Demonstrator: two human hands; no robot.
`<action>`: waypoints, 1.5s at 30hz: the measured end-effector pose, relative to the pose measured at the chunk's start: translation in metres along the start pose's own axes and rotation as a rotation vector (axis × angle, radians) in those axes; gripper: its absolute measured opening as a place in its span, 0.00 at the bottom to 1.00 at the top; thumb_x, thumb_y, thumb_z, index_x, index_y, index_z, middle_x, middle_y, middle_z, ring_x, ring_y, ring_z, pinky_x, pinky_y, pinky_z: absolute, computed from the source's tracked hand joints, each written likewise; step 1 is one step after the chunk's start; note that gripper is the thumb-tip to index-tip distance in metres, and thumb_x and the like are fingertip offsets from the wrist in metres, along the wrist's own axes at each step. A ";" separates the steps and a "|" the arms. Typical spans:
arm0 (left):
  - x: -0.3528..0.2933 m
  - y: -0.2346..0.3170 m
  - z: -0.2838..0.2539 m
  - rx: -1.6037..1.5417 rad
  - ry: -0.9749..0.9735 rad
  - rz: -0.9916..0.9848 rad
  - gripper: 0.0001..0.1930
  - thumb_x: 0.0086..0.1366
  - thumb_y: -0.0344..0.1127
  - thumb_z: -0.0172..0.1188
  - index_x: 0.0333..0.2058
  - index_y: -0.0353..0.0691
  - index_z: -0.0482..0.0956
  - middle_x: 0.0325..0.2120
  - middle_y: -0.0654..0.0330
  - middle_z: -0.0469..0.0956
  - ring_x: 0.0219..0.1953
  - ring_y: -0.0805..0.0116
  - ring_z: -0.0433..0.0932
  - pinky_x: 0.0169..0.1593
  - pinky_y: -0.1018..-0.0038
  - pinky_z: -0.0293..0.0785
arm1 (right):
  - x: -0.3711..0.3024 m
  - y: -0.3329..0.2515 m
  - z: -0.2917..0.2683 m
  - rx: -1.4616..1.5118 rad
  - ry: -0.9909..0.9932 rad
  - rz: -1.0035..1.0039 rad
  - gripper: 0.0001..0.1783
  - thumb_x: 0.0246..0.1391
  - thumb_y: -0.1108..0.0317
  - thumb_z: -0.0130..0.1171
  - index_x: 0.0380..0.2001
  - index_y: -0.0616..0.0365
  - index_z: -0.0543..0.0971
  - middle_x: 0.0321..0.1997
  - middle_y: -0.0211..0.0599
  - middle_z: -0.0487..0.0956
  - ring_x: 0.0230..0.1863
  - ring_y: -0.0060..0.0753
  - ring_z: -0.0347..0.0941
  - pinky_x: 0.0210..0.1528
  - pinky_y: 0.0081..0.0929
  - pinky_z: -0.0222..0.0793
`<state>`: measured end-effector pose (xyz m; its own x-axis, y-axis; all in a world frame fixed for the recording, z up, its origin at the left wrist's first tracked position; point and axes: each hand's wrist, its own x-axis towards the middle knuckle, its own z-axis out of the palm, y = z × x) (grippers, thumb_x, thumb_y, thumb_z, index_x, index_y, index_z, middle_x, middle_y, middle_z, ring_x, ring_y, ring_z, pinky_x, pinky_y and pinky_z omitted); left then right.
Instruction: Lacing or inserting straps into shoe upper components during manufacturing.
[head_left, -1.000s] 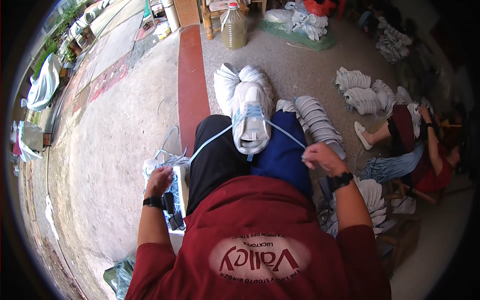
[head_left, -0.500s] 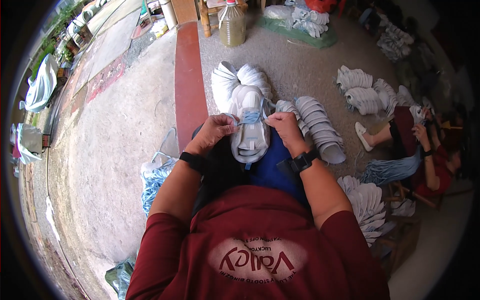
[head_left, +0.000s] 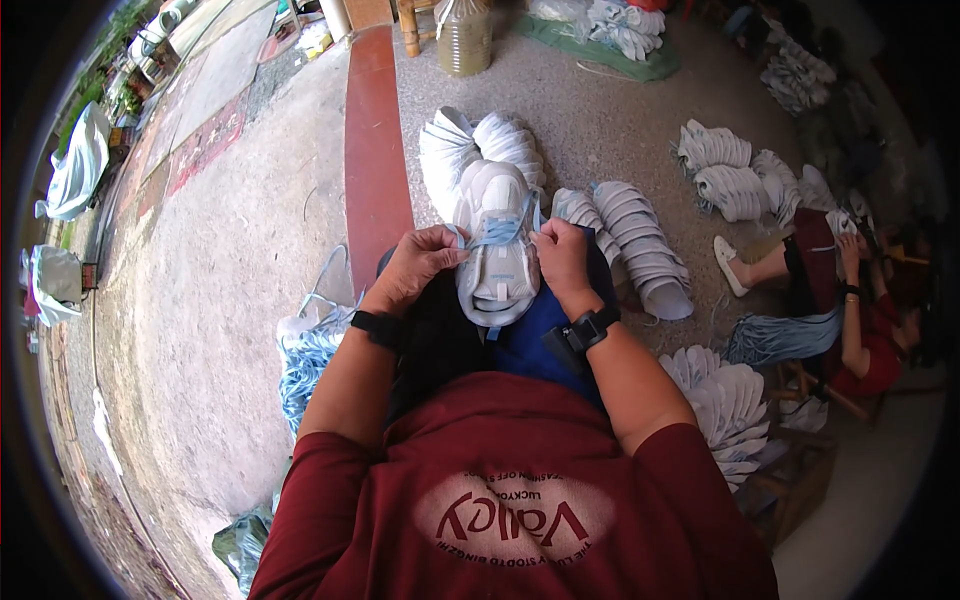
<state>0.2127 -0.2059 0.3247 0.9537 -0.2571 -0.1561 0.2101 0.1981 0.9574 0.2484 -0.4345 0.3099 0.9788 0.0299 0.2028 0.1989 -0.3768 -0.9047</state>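
Note:
A white and pale grey shoe upper lies over my knees, its rounded toe pointing away from me. Light blue lace crosses its front in several rows. At the left side of the shoe upper, my left hand pinches one lace end. On the opposite side, my right hand has its fingers closed on the other end, which rises as a band beside the shoe upper. Both hands sit close against the opening's edges. The fingertips partly hide where each lace end is gripped.
Nested white uppers sit just beyond my knees, with a longer stack to the right. A bundle of light blue laces hangs at my left. A co-worker sits at the right. A big bottle stands ahead.
Both hands stay at the sides of the shoe upper, still pinching the lace ends. The lace by my right hand now stands out more clearly. The view has shifted slightly.

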 end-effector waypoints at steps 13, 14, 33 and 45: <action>-0.004 -0.006 0.007 0.102 0.080 0.128 0.04 0.53 0.25 0.62 0.24 0.35 0.76 0.24 0.68 0.74 0.27 0.81 0.67 0.35 0.83 0.64 | -0.004 0.002 0.015 -0.345 0.092 -0.159 0.07 0.41 0.73 0.56 0.19 0.61 0.69 0.21 0.50 0.72 0.27 0.56 0.70 0.29 0.45 0.64; -0.005 -0.007 0.006 0.103 0.087 0.119 0.04 0.53 0.26 0.62 0.24 0.35 0.76 0.23 0.69 0.74 0.26 0.82 0.67 0.34 0.83 0.64 | -0.004 0.000 0.016 -0.343 0.090 -0.164 0.07 0.41 0.73 0.56 0.19 0.61 0.69 0.21 0.50 0.72 0.27 0.56 0.70 0.29 0.45 0.64; 0.009 -0.008 0.031 -0.187 0.295 0.089 0.04 0.54 0.20 0.57 0.25 0.34 0.71 0.19 0.63 0.73 0.19 0.77 0.72 0.24 0.83 0.70 | -0.025 -0.013 0.014 -0.539 -0.035 -0.381 0.04 0.42 0.75 0.52 0.21 0.66 0.71 0.23 0.47 0.72 0.37 0.49 0.69 0.38 0.38 0.67; 0.022 -0.026 0.027 0.244 0.390 0.242 0.04 0.50 0.23 0.61 0.25 0.33 0.74 0.18 0.62 0.75 0.21 0.76 0.72 0.27 0.78 0.70 | -0.028 -0.027 0.009 -0.561 0.086 -0.370 0.03 0.42 0.74 0.53 0.20 0.61 0.70 0.24 0.47 0.71 0.31 0.51 0.70 0.32 0.42 0.67</action>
<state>0.2220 -0.2421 0.3030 0.9878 0.1500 0.0422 -0.0381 -0.0298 0.9988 0.2158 -0.4170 0.3255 0.8389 0.1847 0.5119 0.4419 -0.7802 -0.4427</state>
